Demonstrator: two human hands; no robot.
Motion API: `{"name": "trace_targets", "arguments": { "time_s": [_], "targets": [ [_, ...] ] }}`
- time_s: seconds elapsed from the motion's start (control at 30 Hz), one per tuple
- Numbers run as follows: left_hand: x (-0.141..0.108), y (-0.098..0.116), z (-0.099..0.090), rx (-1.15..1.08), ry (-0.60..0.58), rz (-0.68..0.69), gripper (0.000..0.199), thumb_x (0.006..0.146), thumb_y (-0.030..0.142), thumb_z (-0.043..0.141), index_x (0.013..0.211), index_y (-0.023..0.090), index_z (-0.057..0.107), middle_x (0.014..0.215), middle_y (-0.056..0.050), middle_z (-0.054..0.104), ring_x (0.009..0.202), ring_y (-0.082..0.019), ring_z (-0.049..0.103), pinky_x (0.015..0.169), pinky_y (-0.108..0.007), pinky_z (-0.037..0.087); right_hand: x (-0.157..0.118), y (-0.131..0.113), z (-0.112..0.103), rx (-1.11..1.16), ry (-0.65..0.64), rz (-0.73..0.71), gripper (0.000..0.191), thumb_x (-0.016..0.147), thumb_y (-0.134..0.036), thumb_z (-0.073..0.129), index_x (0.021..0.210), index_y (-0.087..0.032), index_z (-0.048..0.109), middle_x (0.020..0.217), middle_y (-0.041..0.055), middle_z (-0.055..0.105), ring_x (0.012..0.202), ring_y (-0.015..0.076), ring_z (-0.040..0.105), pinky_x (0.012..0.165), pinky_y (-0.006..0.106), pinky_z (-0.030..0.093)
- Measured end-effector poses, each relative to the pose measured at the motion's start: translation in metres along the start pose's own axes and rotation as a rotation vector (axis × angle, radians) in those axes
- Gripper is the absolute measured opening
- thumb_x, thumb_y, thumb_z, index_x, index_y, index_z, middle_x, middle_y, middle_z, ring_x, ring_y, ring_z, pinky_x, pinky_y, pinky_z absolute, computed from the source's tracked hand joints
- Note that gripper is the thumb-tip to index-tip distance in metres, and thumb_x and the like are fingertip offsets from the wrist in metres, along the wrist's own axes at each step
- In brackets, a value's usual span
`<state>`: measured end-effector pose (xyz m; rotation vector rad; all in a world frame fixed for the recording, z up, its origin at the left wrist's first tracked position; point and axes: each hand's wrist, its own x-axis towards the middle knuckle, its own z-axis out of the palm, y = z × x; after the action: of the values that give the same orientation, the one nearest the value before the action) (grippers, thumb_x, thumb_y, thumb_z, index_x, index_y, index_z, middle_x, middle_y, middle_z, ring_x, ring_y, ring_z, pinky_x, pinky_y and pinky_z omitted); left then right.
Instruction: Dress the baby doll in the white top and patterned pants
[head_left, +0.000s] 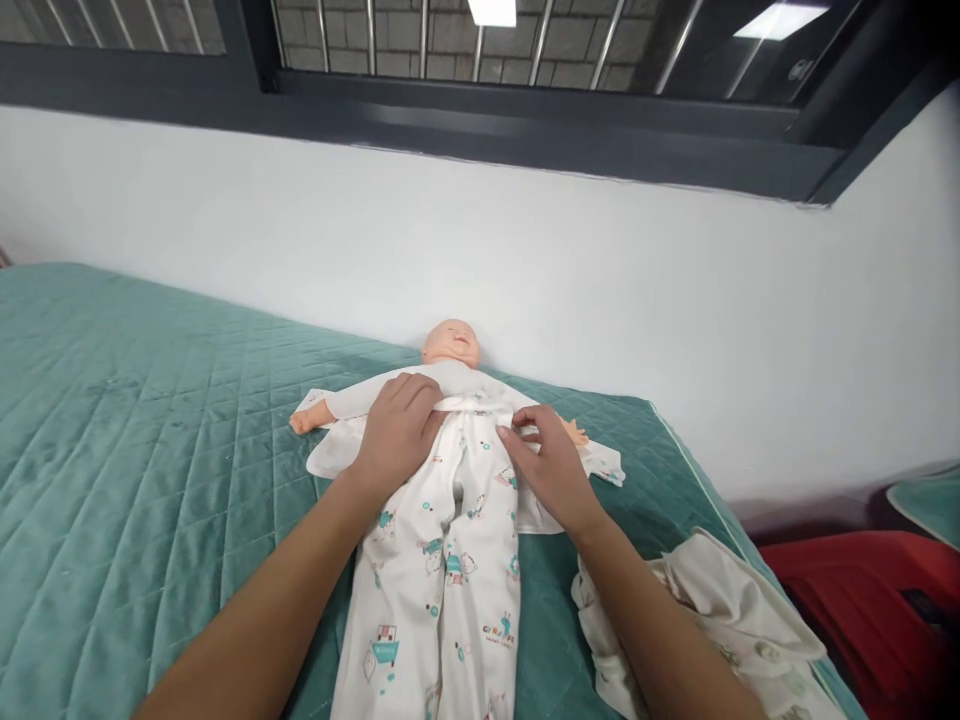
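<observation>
A baby doll (451, 342) lies on its back, in a white long-sleeved top (450, 378) with its arms spread out. White printed baby pants (442, 570) reach from its waist towards me, both legs laid out lengthwise. At the left end of the waistband, my left hand (399, 428) is closed with its fingers curled over the cloth, the thumb partly hidden. My right hand (547, 460) pinches the waistband's right edge between thumb and fingers. Another white garment (330, 450) is spread beneath the doll, its printed sleeve ends showing near the doll's hands.
A green quilted cover (172, 430) lies under everything. Crumpled pale cloth (720, 600) rests at the lower right, close to my right forearm. Beyond the bed's right edge is a red object (862, 590). A white wall (600, 270) stands just behind the doll's head, below a dark-framed window.
</observation>
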<state>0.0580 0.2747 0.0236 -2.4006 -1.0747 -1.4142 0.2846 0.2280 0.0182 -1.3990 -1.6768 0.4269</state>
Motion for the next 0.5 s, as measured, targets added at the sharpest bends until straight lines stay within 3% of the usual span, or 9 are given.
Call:
{"name": "trace_targets", "arguments": {
  "time_s": [0.13,0.23,0.37,0.5],
  "targets": [
    [-0.002,0.005,-0.001,0.090,0.034,0.157,0.016,0.095,0.020,0.044,0.085,0.020,0.056,0.081,-0.007,0.060,0.078,-0.022,0.049,0.070,-0.036,0.040,-0.006,-0.018,0.009,0.029,-0.059,-0.156,0.057,0.086,-0.046,0.067,0.136,-0.030,0.045,0.142,0.0081,0.045,0.136,0.0268,0.040,0.113,0.048,0.036],
    [-0.002,0.008,-0.002,0.117,0.039,0.216,0.015,0.097,0.022,0.045,0.086,0.020,0.055,0.080,-0.006,0.060,0.075,-0.021,0.049,0.068,-0.036,0.037,-0.010,-0.026,0.017,-0.058,-0.147,-0.213,0.069,0.083,-0.048,0.071,0.142,-0.033,0.039,0.151,0.0072,0.038,0.144,0.0296,0.030,0.119,0.053,0.029],
    [-0.003,0.011,-0.002,0.160,0.062,0.274,0.018,0.097,0.024,0.047,0.081,0.021,0.052,0.071,-0.003,0.057,0.070,-0.019,0.048,0.070,-0.037,0.035,-0.011,-0.029,0.023,-0.114,-0.099,-0.265,0.058,0.078,-0.047,0.077,0.126,-0.031,0.050,0.145,0.0077,0.042,0.138,0.0317,0.034,0.114,0.055,0.034],
    [-0.006,0.011,0.000,0.166,0.076,0.266,0.028,0.098,0.026,0.048,0.071,0.021,0.046,0.063,0.000,0.052,0.064,-0.017,0.046,0.068,-0.036,0.034,-0.012,-0.031,0.025,-0.190,0.016,-0.287,0.041,0.075,-0.048,0.079,0.100,-0.027,0.056,0.119,0.0101,0.050,0.116,0.0316,0.048,0.100,0.051,0.044]
  ]
}}
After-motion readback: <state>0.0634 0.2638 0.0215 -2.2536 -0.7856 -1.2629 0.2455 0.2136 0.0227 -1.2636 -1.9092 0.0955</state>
